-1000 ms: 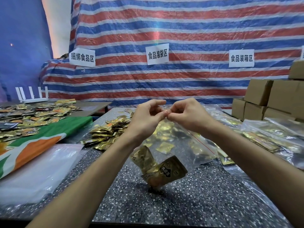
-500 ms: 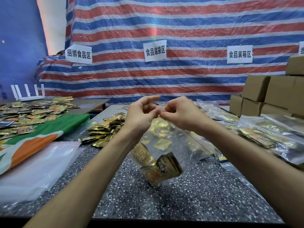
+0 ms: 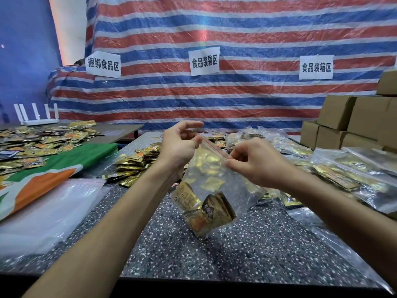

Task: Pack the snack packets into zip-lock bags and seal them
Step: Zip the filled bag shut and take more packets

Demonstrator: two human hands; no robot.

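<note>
Two pinches, left hand [image 3: 179, 147] and right hand [image 3: 254, 163], clamped the red strip [image 3: 212, 146] of the limp, light zip-lock bag [image 3: 217, 179], probably its surest hold. Snack packets [image 3: 206, 210] sagged inside.

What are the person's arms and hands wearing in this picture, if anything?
Nothing visible. The left hand and the right hand wear no gloves, rings or watch, and both forearms are bare down to the frame's edge; no sleeve shows.

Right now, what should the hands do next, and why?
Probably slide the right hand along the red zip strip to its far end, pinching it shut. The left hand holds the zip-lock bag by a corner, and the snack packets are inside.
</note>
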